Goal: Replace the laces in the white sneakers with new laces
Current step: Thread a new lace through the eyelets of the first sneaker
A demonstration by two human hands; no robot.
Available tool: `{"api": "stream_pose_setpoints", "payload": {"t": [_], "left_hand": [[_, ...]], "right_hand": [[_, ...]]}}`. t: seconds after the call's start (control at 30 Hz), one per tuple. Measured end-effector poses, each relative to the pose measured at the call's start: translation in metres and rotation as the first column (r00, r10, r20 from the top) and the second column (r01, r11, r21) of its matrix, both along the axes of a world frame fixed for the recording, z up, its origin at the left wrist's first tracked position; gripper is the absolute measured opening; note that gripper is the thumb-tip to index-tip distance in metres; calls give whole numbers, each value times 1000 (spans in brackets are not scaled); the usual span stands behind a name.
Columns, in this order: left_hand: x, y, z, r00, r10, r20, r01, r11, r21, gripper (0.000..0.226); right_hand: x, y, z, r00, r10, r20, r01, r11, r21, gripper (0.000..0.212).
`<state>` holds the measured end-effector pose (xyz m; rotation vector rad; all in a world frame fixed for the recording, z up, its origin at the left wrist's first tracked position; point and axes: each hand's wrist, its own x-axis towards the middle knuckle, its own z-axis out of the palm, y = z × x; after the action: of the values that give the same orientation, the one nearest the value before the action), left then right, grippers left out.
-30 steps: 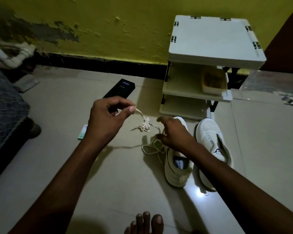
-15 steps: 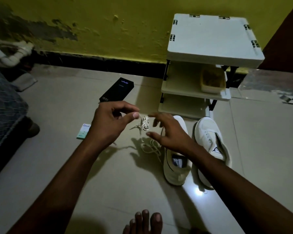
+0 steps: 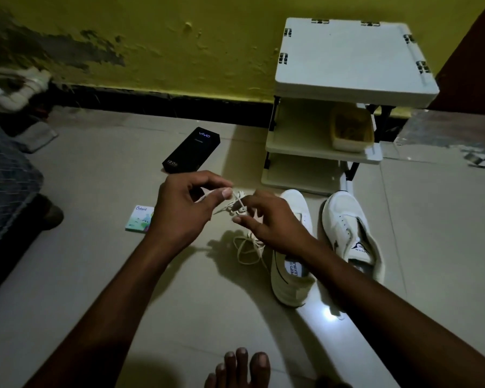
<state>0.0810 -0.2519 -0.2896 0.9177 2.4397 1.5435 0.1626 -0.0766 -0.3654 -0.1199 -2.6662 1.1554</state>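
Two white sneakers stand side by side on the tiled floor, the left sneaker [image 3: 291, 278] partly under my right forearm, the right sneaker [image 3: 350, 236] with bare eyelets. A cream lace [image 3: 248, 247] lies in loose loops beside the left sneaker and rises to a tangled knot between my hands. My left hand [image 3: 185, 211] pinches the lace between thumb and forefinger above the floor. My right hand [image 3: 269, 219] pinches the knot just right of it. Both hands almost touch.
A white three-tier shoe rack [image 3: 347, 65] stands against the yellow wall behind the sneakers, a yellow tub [image 3: 352, 130] on its middle shelf. A black phone box [image 3: 192, 149] and a small card [image 3: 140, 218] lie on the floor. A bed edge [image 3: 6, 191] is left. My toes [image 3: 241, 365] show below.
My right hand rose from the left sneaker and came to the knot, now pinching it. My left hand stayed raised with the lace and shifted slightly toward the right hand.
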Motion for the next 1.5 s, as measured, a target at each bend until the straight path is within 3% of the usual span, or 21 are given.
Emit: {"api": "stream_pose_setpoints", "payload": {"t": [0.07, 0.13, 0.23, 0.33, 0.43, 0.53, 0.6, 0.73, 0.8, 0.9, 0.97, 1.03, 1.1, 1.17, 1.27, 1.33, 1.43, 1.5], "left_hand": [[4, 3, 3, 999, 47, -20, -46, 997, 57, 8], [5, 2, 8, 991, 136, -16, -132, 978, 159, 9], [0, 2, -2, 977, 209, 45, -214, 952, 219, 9], [-4, 10, -47, 981, 182, 71, -184, 983, 17, 15], [4, 27, -110, 989, 52, 140, -13, 964, -267, 20], [17, 41, -150, 976, -106, 190, 180, 884, -431, 21], [24, 47, -166, 966, -190, 175, 257, 778, -574, 30], [29, 34, -169, 975, -216, 60, 194, 679, -708, 20], [22, 15, -162, 973, -199, 115, 218, 646, -731, 12], [10, -13, -149, 948, -168, 268, 312, 639, -703, 21], [3, -25, -135, 955, -139, 262, 282, 696, -660, 37], [-3, -29, -117, 971, -112, 213, 224, 748, -625, 34], [-3, -26, -95, 965, -149, 216, 247, 795, -554, 25], [2, -19, -72, 946, -221, 238, 311, 824, -473, 16], [10, -6, -53, 939, -241, 244, 320, 874, -365, 12], [10, 0, -50, 960, -191, 203, 251, 909, -333, 12], [3, 2, -54, 997, -46, 65, 64, 946, -317, 14], [1, 4, -59, 996, 21, 82, -1, 972, -233, 18]], "right_hand": [[-7, 2, -9, 999, -3, 47, -3, 990, 140, 15], [-13, 18, -26, 965, -121, 231, 42, 947, 319, 20], [-7, 45, -37, 903, -253, 346, 133, 932, 336, 26], [-2, 48, -29, 908, -200, 368, 102, 958, 270, 14], [3, 44, -21, 921, -124, 368, 44, 975, 219, 17], [6, 41, -15, 927, -82, 366, 14, 982, 187, 18], [7, 40, -12, 929, -73, 362, -1, 980, 199, 19], [9, 37, -12, 908, -48, 417, -44, 977, 207, 20], [10, 31, -8, 895, -37, 444, -72, 972, 225, 21], [10, 17, -2, 854, 29, 520, -192, 946, 262, 23], [8, 7, -3, 832, 68, 550, -257, 927, 274, 28], [7, -2, -6, 829, 85, 552, -286, 914, 289, 40], [6, -9, -8, 869, 73, 490, -231, 935, 270, 52], [4, -15, -9, 903, 91, 420, -186, 964, 190, 51], [4, -19, -8, 913, 122, 389, -140, 990, 18, 7], [6, -18, -11, 922, 75, 379, -60, 997, -53, 39], [13, -15, -9, 925, -18, 380, 57, 994, -92, 33], [18, -13, -5, 931, -64, 360, 105, 990, -96, 28]]}}
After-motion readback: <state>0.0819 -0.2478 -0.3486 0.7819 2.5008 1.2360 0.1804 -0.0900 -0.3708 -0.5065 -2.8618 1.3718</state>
